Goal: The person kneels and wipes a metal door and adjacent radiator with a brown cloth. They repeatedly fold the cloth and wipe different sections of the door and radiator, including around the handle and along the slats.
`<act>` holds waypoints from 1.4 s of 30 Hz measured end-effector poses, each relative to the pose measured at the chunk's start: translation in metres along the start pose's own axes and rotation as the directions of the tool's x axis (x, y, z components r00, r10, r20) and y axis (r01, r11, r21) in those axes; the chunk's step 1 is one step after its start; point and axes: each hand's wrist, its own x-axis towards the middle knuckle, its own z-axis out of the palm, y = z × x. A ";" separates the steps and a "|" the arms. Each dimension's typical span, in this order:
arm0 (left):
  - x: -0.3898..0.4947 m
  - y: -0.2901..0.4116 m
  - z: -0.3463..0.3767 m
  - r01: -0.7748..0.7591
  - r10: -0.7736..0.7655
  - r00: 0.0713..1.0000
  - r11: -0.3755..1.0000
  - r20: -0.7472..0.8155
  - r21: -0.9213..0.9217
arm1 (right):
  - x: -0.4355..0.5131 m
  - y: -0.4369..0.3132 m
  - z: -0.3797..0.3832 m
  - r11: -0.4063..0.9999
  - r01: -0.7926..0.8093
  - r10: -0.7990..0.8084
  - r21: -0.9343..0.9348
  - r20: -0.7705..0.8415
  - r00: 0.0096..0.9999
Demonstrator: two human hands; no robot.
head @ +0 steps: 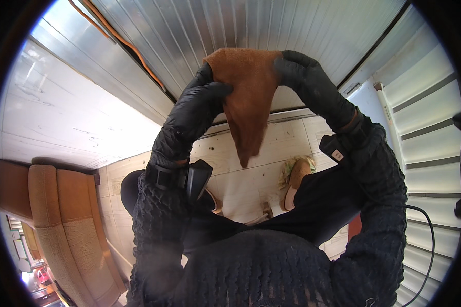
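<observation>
A brown cloth hangs between my two hands, its top edge stretched and its lower part tapering to a point above the floor. At its left edge, my left hand in a black glove grips the fabric, thumb in front. My right hand, gloved in black too, pinches the upper right corner. Behind the cloth stands a ribbed metal panel; I cannot tell whether the cloth touches it. Each of my wrists has a dark strapped device.
A worn brown sofa stands at the left by a marked white wall. Orange cable runs along the panel's left edge. White slats line the right side, near a black cable. Tiled floor lies between my feet.
</observation>
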 end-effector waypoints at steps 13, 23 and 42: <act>0.020 -0.003 -0.002 -0.087 0.172 0.894 0.973 -0.414 0.215 | 0.020 0.028 -0.012 0.975 -0.132 0.097 -0.181 -0.190 0.977; 0.017 0.004 -0.001 -0.118 0.138 0.966 0.987 -0.217 0.106 | 0.028 0.029 -0.022 0.978 -0.024 0.032 -0.206 0.040 0.999; 0.011 0.000 -0.012 -0.187 0.191 0.981 0.979 -0.045 0.086 | 0.020 0.016 -0.003 0.527 0.106 -0.075 -0.843 0.078 0.994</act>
